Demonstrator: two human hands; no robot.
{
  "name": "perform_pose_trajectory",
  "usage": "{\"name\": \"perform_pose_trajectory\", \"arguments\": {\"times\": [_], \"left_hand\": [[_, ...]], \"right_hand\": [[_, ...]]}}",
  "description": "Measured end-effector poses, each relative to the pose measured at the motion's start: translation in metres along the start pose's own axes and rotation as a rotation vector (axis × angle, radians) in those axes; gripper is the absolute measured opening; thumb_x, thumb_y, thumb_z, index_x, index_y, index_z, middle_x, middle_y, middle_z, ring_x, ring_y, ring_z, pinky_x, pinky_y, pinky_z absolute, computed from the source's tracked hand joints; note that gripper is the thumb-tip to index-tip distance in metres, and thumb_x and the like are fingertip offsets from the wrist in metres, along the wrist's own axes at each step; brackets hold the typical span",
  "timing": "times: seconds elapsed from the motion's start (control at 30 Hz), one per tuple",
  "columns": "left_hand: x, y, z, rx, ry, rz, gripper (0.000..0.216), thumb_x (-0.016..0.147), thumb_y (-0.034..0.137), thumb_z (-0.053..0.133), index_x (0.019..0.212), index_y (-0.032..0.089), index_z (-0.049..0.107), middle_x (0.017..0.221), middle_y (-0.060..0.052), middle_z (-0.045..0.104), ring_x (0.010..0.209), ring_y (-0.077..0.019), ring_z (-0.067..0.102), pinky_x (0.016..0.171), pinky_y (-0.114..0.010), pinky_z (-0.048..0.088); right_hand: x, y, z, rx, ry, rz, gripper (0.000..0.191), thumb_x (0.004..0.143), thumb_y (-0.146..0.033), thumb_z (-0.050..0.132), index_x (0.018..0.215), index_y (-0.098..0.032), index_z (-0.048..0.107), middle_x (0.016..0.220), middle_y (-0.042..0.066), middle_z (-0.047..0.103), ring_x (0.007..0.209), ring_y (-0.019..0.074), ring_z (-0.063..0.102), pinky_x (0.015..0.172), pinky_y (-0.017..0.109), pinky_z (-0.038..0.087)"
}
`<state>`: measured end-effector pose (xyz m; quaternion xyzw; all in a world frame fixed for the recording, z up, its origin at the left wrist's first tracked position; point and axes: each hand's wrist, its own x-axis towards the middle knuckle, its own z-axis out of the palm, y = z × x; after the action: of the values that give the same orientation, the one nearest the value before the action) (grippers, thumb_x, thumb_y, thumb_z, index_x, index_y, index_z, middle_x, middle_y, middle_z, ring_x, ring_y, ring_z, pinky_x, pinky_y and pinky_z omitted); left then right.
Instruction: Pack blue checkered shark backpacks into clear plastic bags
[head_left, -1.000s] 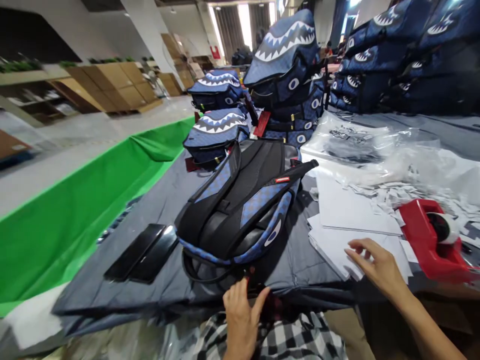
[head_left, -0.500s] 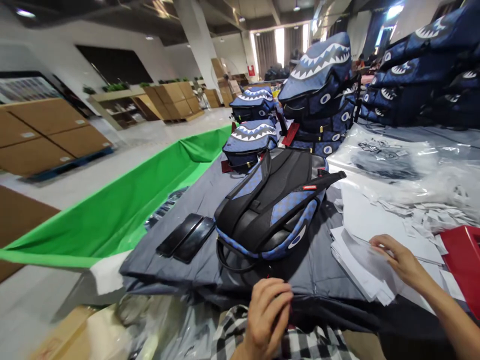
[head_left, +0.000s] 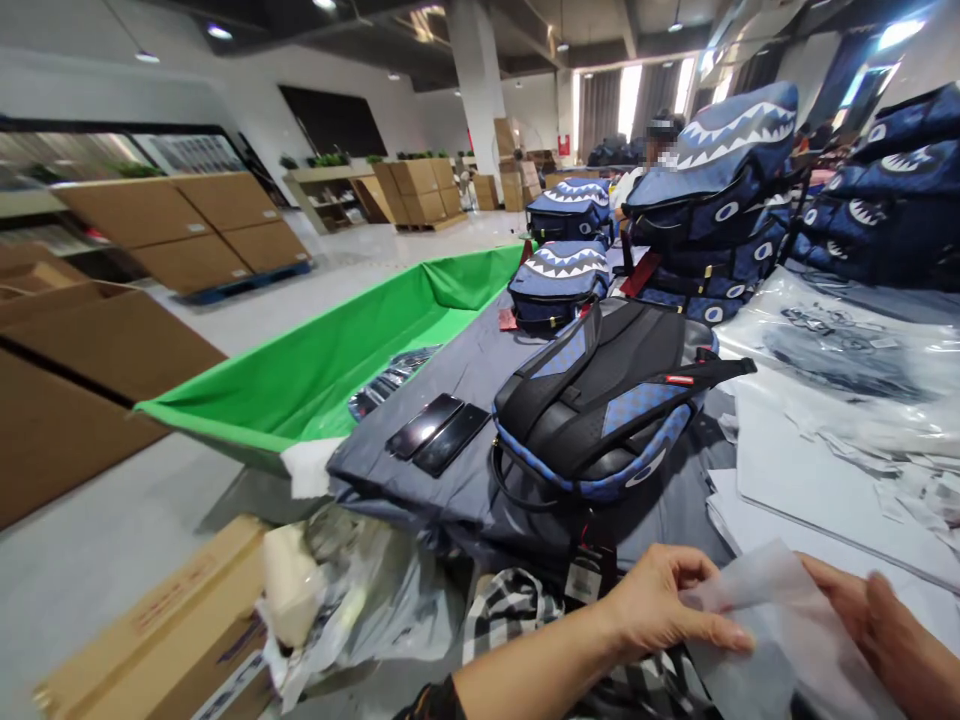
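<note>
A thin translucent white sheet [head_left: 787,620], possibly a flat plastic bag, is between my two hands at the lower right. My left hand [head_left: 675,605] pinches its left edge between thumb and fingers. On its other side my right hand [head_left: 877,620] has its fingers closed at the edge, partly hidden behind it, with the thumb raised. Ahead lies a blue checked backpack [head_left: 615,400], its black padded back and straps facing up. A black hang tag with a white barcode label [head_left: 583,582] dangles at the table's front edge, near my left wrist.
Stacked white sheets [head_left: 817,490] and a clear plastic bag [head_left: 825,340] lie on the right. Two phones [head_left: 450,440] rest left of the backpack. Stacked shark-mouth backpacks [head_left: 712,180] stand behind. A green fabric bin [head_left: 300,370] and a cardboard box [head_left: 165,630] are left.
My right hand has brought the translucent sheet off the paper pile toward me. My left hand has moved right and gripped it. The view has turned left.
</note>
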<state>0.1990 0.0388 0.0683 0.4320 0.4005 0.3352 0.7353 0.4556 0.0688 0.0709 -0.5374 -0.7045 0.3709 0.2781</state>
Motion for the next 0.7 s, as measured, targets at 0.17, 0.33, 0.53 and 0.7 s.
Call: {"name": "perform_pose_trajectory", "arguments": {"times": [0.17,0.33,0.53,0.7], "left_hand": [[-0.014,-0.013,-0.019,0.245,0.21,0.147,0.075,0.038,0.078,0.085,0.074,0.019,0.055,0.064,0.009,0.046,0.065,-0.0092,0.038,0.058,-0.024,0.026],[-0.042,-0.037,-0.046,0.152,0.386,0.145,0.062,0.052,0.068,0.086,0.072,0.02,0.053,0.066,0.006,0.052,0.065,-0.0117,0.046,0.06,-0.025,0.034],[-0.046,-0.05,-0.07,0.705,1.026,0.344,0.04,0.085,0.05,0.07,0.107,0.017,0.066,0.108,-0.012,0.069,0.107,-0.0298,0.059,0.099,-0.048,0.044],[-0.018,-0.061,-0.074,0.791,0.872,0.151,0.029,0.091,0.044,0.063,0.101,0.019,0.073,0.096,-0.011,0.074,0.101,-0.0306,0.063,0.102,-0.051,0.041]], "right_hand": [[0.024,-0.027,0.043,0.079,-0.337,0.035,0.056,0.066,-0.076,0.072,0.077,-0.021,0.079,0.075,0.012,0.074,0.069,0.0298,0.071,0.062,0.033,0.06],[0.04,-0.037,0.066,0.024,-0.391,-0.113,0.054,0.079,-0.071,0.063,0.087,-0.021,0.083,0.072,0.007,0.074,0.061,0.0244,0.069,0.055,0.026,0.058],[0.051,-0.017,0.081,-0.061,-0.491,-0.292,0.048,0.091,-0.062,0.056,0.116,-0.028,0.078,0.105,0.007,0.077,0.093,0.0262,0.075,0.084,0.028,0.059],[0.065,0.005,0.067,-0.18,-0.309,-0.426,0.042,0.09,-0.061,0.056,0.102,-0.03,0.082,0.117,0.008,0.074,0.105,0.0281,0.072,0.09,0.032,0.06]]}}
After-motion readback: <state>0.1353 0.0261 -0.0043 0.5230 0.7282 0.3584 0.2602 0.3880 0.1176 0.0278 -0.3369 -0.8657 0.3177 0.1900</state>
